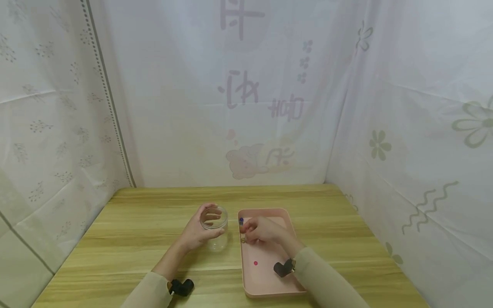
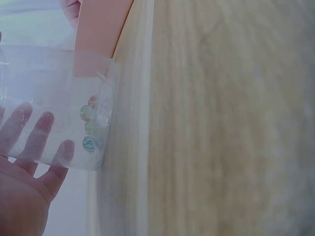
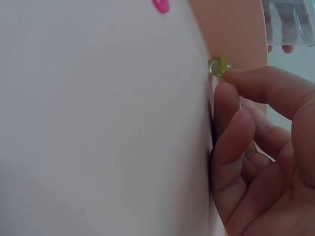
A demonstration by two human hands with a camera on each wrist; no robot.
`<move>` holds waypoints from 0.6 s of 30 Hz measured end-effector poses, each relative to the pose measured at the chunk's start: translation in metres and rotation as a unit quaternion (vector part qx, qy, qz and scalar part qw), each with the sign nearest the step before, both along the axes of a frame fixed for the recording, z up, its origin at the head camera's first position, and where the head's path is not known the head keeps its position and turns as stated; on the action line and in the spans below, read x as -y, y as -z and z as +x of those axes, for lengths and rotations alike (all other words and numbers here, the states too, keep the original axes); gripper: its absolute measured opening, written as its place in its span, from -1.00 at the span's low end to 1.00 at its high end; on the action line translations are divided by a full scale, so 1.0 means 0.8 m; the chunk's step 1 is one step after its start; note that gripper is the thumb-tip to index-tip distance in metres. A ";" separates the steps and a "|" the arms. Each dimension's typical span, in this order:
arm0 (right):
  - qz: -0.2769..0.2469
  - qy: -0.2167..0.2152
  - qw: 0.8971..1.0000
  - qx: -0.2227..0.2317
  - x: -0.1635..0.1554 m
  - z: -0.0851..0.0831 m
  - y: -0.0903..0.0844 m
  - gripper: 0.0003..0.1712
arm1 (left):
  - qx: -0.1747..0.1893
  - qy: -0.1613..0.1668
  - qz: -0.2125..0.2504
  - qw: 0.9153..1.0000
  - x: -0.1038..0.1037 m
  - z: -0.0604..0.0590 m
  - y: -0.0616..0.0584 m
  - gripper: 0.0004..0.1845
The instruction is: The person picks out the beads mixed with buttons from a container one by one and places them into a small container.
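On the wooden table [image 1: 135, 231] I see my left hand [image 1: 196, 233] curled round the clear jar [image 1: 216, 231] | right hand [image 1: 262, 231] inside the pink tray [image 1: 265, 286] | fingertips [image 3: 231, 81] seemingly pinching a yellow-green marble [image 3: 219, 66] | marbles [image 2: 88, 123] in the jar.

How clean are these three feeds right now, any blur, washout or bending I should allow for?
Head view: evenly lit and sharp, though the curtain lines bow near the edges; the jar and tray are small. Left wrist view: soft and hazy, tabletop grain smeared, marbles seen through cloudy plastic. Right wrist view: tray floor washed out to near white, fingers blurred, yellow-green marble legible.
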State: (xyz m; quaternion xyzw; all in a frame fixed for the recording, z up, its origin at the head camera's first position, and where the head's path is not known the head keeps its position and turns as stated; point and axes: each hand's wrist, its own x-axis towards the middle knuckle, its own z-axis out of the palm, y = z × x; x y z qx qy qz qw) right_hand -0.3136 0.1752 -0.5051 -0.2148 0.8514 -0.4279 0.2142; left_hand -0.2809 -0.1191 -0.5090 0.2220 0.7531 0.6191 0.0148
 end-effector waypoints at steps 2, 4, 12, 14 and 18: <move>-0.007 0.000 1.000 0.003 0.000 -0.001 0.001 -0.64 | 0.000 0.000 0.003 1.000 0.000 0.000 0.000 -0.13; -0.011 -0.001 1.000 0.006 0.000 -0.001 0.002 -0.65 | 0.001 0.000 0.004 1.000 0.000 -0.001 0.001 -0.12; 0.003 0.002 1.000 0.013 -0.001 0.001 0.001 -0.75 | 0.008 0.003 0.005 1.000 0.000 -0.001 0.001 -0.11; 0.004 0.003 1.000 0.015 -0.001 0.003 0.001 -0.75 | 0.009 0.003 0.002 1.000 0.000 -0.001 0.000 -0.11; 0.005 0.007 1.000 0.017 0.000 0.005 0.001 -0.77 | 0.010 0.003 -0.002 1.000 0.000 0.000 -0.001 -0.12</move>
